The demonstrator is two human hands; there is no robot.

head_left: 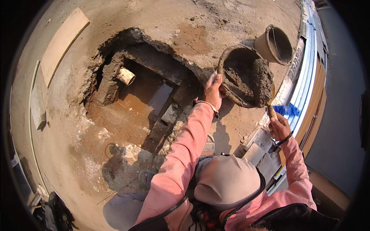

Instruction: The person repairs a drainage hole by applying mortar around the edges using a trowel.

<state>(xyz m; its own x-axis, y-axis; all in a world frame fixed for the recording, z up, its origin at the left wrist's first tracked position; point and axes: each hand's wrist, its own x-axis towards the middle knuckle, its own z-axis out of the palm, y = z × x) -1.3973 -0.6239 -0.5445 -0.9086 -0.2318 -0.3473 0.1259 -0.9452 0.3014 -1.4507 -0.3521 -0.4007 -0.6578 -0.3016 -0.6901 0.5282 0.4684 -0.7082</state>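
Note:
My left hand (213, 91) is closed on the near left rim of a mortar-caked bucket (222, 63), which is tilted so its inside shows. Wet grey mortar (238, 81) lies within it. In my right hand (280, 127) is a trowel (272, 112), gripped by its handle, at the bucket's right side. A thick heap of mortar (263, 82) covers the trowel's blade and hides most of it. Left of my left arm is a dug pit with muddy water (144, 94) at its bottom. A short white pipe (126, 76) sticks out above that water.
A second bucket (264, 48) with a wire handle stands beyond the first. Long metal profiles (304, 86) and boards line the right side. At far left lie a flat board (63, 46), a block (38, 107) and a thin hose (31, 115). The pit has ragged edges.

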